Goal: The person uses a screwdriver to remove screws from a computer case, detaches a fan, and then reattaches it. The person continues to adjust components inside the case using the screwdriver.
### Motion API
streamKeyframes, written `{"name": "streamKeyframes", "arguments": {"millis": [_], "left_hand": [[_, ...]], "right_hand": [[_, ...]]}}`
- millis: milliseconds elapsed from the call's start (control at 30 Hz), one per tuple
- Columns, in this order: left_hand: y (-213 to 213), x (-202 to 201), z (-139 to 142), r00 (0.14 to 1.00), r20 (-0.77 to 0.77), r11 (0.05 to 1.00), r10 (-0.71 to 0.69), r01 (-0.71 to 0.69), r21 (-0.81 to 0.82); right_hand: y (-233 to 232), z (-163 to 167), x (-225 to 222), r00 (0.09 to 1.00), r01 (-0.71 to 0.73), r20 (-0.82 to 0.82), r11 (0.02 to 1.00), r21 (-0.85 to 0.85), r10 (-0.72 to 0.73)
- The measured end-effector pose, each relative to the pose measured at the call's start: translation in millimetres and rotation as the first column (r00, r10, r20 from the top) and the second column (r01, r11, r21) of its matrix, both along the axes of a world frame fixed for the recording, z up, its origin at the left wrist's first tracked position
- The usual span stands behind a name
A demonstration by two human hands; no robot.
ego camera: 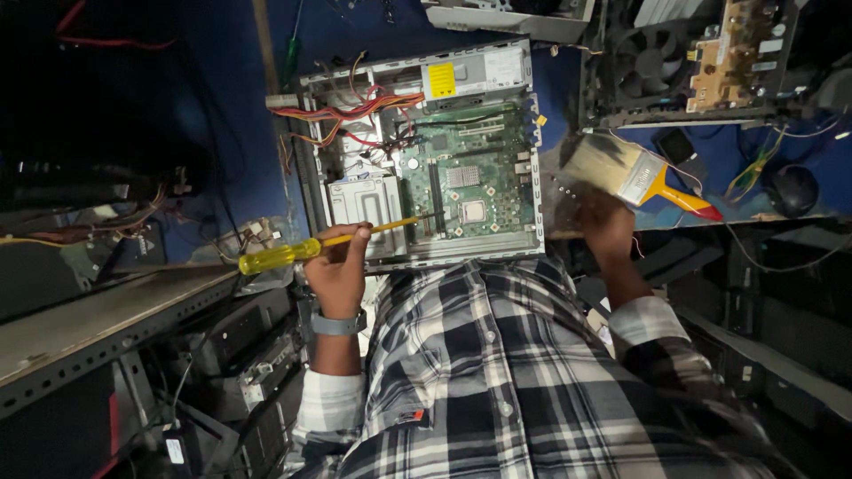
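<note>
An open desktop computer case point(311, 168) lies in front of me with its green motherboard point(470, 173) exposed. My left hand point(337, 266), with a watch on the wrist, grips a yellow-handled screwdriver point(284, 255). Its shaft reaches right, and the tip sits at the motherboard's near left edge. My right hand point(603, 226) rests against the case's right side with its fingers curled. It is too dark to tell whether it grips anything. A wide paintbrush point(635, 173) with an orange and red handle lies just above that hand.
Red, orange and yellow wires point(346, 111) bundle in the case's far left corner next to a grey power supply point(470, 75). A cooling fan point(652, 62) and a tan circuit board point(732, 53) lie at the far right. A black mouse point(792, 189) sits on the blue table. Metal shelving point(98, 319) runs along the left.
</note>
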State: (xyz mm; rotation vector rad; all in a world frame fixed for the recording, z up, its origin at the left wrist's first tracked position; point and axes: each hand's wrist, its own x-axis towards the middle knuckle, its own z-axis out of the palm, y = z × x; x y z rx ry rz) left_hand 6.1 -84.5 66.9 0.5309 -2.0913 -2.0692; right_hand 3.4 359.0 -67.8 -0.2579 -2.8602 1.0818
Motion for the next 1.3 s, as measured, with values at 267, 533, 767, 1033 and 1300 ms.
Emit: {"name": "streamKeyframes", "arguments": {"millis": [267,533,767,1033,1300], "left_hand": [[3.1,-2.1,0.8,0.999,0.031,0.999,0.015,-0.014,-0.032],[-2.3,1.5,-3.0,0.997,0.010,0.997,0.073,-0.073,0.006],[-13.9,1.9,-10.7,0.987,-0.032,0.987,0.156,-0.155,0.050],[-17.3,0.6,-13.4,0.983,-0.011,0.982,0.184,-0.183,0.049],[-13.4,-0.8,-23.0,0.991,-0.039,0.991,0.131,-0.130,0.044]], "right_hand": [[1.6,-11.5,4.6,0.998,-0.056,0.016,0.997,-0.053,0.057],[-2.8,12.5,19.4,0.992,-0.075,0.088,0.991,-0.111,0.085],[10.1,-1.8,15.7,0.984,-0.097,0.105,0.933,-0.346,0.142],[1.2,0.7,1.8,0.982,-0.130,0.081,0.919,-0.371,0.172],[-44.6,51.7,-18.5,0.990,-0.046,0.090,0.848,-0.528,0.109]]}}
